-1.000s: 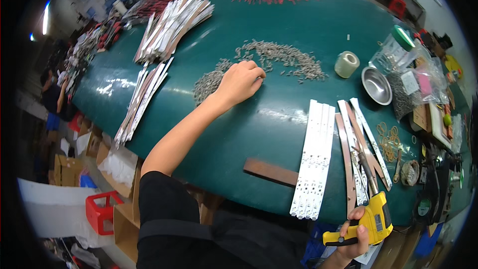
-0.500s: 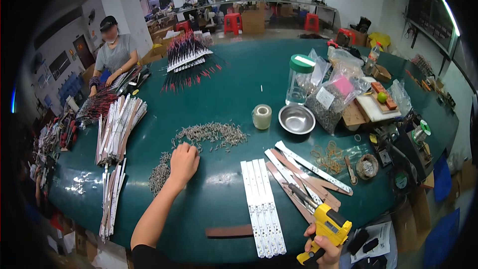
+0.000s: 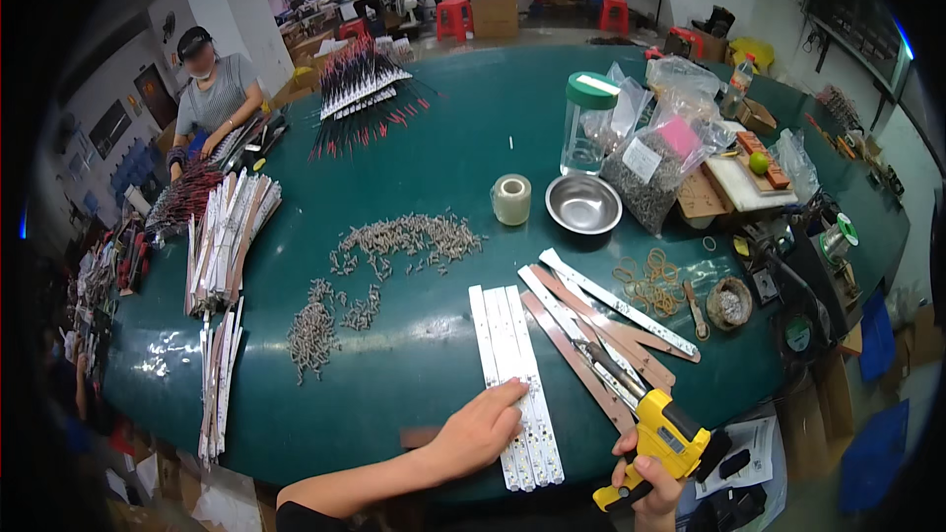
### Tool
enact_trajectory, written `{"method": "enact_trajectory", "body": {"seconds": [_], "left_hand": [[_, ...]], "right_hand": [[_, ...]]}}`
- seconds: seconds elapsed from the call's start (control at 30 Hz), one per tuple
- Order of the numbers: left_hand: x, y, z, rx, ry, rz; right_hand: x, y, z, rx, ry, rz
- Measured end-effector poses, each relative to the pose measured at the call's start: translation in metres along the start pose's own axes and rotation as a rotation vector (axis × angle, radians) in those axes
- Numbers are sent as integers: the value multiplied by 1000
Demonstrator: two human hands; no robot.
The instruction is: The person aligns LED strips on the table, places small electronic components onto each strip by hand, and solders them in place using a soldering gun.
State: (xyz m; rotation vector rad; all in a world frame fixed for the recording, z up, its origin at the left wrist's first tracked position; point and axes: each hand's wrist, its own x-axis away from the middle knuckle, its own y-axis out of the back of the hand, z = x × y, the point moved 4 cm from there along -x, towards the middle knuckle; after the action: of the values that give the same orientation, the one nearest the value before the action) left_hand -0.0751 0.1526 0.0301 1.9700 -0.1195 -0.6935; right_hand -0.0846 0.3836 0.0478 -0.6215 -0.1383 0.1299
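Note:
My left hand [image 3: 483,426] rests over a row of white circuit board strips [image 3: 505,335] laid side by side. Its thumb and forefinger are pinched together at the strips' lower part; whatever is between them is too small or hidden to name. In my right hand [image 3: 650,483] is a yellow and black pistol-shaped power tool [image 3: 670,438], with fingers wrapped round its grip. The tool's long dark shaft points up and left, over a loose fan of white and brown strips [image 3: 601,335]. Small grey metal parts [image 3: 409,238] lie in heaps farther left, with another pile [image 3: 313,330] nearer me.
A steel bowl [image 3: 583,205], tape roll [image 3: 511,200], green-lidded jar [image 3: 588,128] and bag of small parts [image 3: 650,182] stand beyond the strips. Rubber bands [image 3: 652,286] lie right. Bundled strips [image 3: 229,246] lie left. A co-worker [image 3: 212,89] handles wires at the far left.
My left hand has moved right and nearer, from the grey parts to the white strips. My right hand still holds the tool, nearly in place. The view has tilted slightly down.

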Motion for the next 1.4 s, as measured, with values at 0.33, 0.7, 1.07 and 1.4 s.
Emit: {"method": "enact_trajectory", "body": {"seconds": [0.33,0.7,1.07,1.4], "left_hand": [[10,6,15,203,95,81],[-28,-19,30,409,21,274],[11,4,37,423,-186,200],[79,113,-11,338,143,-50]], "right_hand": [[2,4,5,82,12,53],[9,13,8,110,79,39],[-15,5,-13,-74,-166,270],[-22,-15,-30,-41,-180,311]]}}
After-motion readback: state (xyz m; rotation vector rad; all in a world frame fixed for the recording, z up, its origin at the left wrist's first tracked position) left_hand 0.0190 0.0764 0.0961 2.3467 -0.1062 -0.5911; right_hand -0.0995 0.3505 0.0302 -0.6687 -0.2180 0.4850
